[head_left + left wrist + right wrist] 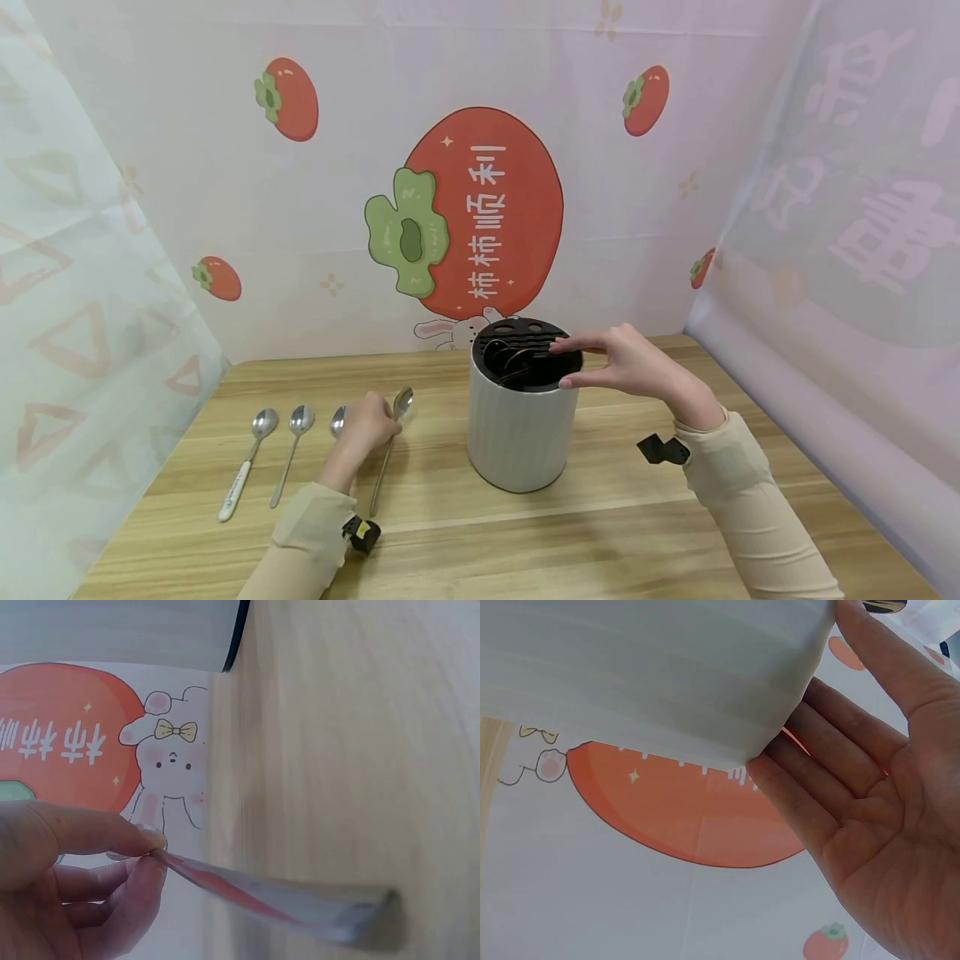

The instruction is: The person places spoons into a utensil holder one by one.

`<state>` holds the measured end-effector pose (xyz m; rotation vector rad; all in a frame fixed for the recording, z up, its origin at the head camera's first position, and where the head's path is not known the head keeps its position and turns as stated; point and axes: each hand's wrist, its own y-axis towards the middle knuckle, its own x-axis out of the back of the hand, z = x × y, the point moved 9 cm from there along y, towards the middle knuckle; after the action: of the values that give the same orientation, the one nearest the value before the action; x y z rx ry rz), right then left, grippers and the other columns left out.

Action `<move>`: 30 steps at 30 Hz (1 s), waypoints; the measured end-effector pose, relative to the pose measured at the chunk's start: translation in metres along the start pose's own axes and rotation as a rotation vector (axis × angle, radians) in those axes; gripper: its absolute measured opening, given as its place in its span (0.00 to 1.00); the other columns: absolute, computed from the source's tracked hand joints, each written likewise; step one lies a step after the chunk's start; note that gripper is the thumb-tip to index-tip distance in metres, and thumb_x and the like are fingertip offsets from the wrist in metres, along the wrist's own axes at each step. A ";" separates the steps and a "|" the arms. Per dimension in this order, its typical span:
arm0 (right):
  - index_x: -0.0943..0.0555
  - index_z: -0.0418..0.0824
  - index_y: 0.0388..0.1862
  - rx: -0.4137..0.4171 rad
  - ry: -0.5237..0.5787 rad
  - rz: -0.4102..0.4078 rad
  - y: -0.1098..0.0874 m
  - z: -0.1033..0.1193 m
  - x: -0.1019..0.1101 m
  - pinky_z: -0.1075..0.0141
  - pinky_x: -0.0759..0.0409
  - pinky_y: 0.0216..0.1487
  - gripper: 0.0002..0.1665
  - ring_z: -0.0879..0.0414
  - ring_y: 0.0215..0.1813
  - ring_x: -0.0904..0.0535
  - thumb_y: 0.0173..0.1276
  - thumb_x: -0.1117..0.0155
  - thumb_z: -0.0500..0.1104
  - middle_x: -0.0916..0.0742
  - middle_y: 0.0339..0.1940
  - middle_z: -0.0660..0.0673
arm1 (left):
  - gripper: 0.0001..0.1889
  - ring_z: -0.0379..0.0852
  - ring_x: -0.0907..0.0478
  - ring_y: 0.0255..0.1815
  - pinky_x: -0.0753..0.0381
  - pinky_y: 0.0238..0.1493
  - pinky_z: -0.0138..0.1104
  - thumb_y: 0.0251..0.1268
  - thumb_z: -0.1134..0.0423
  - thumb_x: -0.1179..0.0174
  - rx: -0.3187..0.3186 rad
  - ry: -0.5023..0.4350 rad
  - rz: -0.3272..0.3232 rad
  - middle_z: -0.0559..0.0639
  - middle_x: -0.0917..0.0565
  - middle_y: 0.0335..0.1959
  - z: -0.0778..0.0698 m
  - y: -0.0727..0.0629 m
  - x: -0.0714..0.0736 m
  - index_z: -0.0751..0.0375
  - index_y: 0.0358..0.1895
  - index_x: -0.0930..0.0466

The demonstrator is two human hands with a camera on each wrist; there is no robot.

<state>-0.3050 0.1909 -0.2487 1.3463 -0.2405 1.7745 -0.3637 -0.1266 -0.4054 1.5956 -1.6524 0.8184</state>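
My left hand (pixel 369 423) pinches a metal spoon (pixel 382 479) between thumb and fingers. Its bowl (pixel 403 402) shows beyond the hand, and in the left wrist view its handle (pixel 277 896) slants away from the fingertips. Another spoon (pixel 338 421) lies partly hidden behind this hand. A white ribbed utensil holder (pixel 519 437) with a black slotted top (pixel 517 331) stands right of it, several utensils (pixel 517 360) inside its opening. Over that opening's right side reaches my right hand (pixel 626 362), thumb and fingers apart, nothing visible between them. The right wrist view has its fingertips (pixel 763 769) by the holder's edge.
Left of the left hand, a spoon with a white handle (pixel 236 492) and an all-metal spoon (pixel 292 458) lie side by side on the wooden table (pixel 480 550). Printed cloth (pixel 337 192) hangs behind the table and along both sides.
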 end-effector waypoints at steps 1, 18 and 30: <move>0.18 0.48 0.54 0.000 0.001 0.000 0.000 0.000 0.000 0.54 0.23 0.57 0.28 0.55 0.58 0.20 0.56 0.30 0.57 0.14 0.51 0.51 | 0.17 0.36 0.41 0.09 0.41 0.12 0.24 0.49 0.70 0.37 -0.007 -0.001 -0.002 0.43 0.32 0.06 -0.001 0.000 0.001 0.58 0.08 0.31; 0.18 0.48 0.54 0.002 -0.007 0.004 0.000 0.001 0.000 0.54 0.23 0.57 0.27 0.55 0.58 0.20 0.56 0.30 0.56 0.14 0.52 0.51 | 0.04 0.42 0.26 0.21 0.28 0.22 0.30 0.50 0.70 0.38 -0.070 -0.055 -0.116 0.49 0.19 0.18 -0.023 -0.006 0.022 0.63 0.21 0.17; 0.18 0.48 0.54 -0.003 -0.004 0.002 0.000 0.001 0.000 0.54 0.23 0.58 0.27 0.54 0.58 0.20 0.56 0.30 0.56 0.14 0.52 0.51 | 0.03 0.43 0.22 0.23 0.23 0.25 0.32 0.53 0.68 0.35 -0.123 -0.103 -0.191 0.53 0.15 0.25 -0.044 -0.010 0.037 0.64 0.27 0.15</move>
<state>-0.3039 0.1906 -0.2480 1.3488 -0.2469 1.7729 -0.3513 -0.1113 -0.3503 1.7015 -1.5589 0.5357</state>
